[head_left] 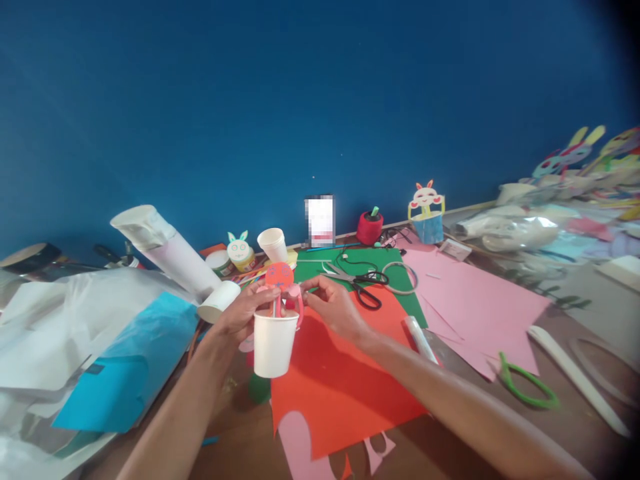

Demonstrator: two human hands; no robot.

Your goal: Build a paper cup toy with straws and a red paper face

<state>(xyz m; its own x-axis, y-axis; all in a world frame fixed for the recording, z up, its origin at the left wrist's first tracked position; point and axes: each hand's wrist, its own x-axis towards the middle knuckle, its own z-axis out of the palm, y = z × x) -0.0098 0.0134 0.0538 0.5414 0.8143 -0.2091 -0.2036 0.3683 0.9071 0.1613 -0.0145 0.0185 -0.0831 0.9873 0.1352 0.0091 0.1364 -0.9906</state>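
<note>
A white paper cup (275, 347) is held up above the table, with an orange round paper face (279, 275) on a stick rising out of it. My left hand (241, 313) grips this craft figure from behind and at the left, its thumb near the stick under the face. A pink pipe cleaner (301, 308) curves down the figure's right side to the cup. The fingers of my right hand (336, 307) pinch together by the pink piece at the top of that pipe cleaner; the exact contact is partly hidden.
Orange paper (345, 380) lies under my hands, with black-handled scissors (363, 283) on green paper (307, 259) behind. Pink sheets (480, 300) and a green pipe cleaner (525, 390) are at right. Blue paper (130, 367) and a white roll (165, 250) occupy the left. A blue wall (320, 100) stands behind.
</note>
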